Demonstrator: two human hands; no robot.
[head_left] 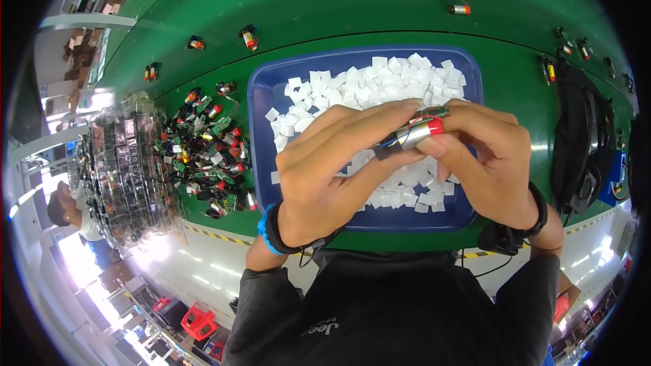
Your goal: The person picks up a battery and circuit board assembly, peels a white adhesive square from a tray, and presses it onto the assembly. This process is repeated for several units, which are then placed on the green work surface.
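So the blue tray (256, 118) is the middle of everything here, sitting on a green surface (305, 0) and holding a big heap of small white squares (413, 71). Right above the tray there's a silver cylindrical battery (412, 135) with a red end, a small green circuit board (434, 112) just beside it. Both hands are on it: the left hand (339, 163) has the dark end between thumb and fingers, and the right hand (488, 156) pinches the red end, thumb on the near side.

Left of the tray is a messy pile of similar battery-and-board units (203, 149), and past that, farther left of the tray, a tall stack of clear plastic trays (125, 169). A few loose units (460, 8) lie scattered beyond the tray's far edge. Over to the right of the tray there's a black bag (576, 129), well apart from it.
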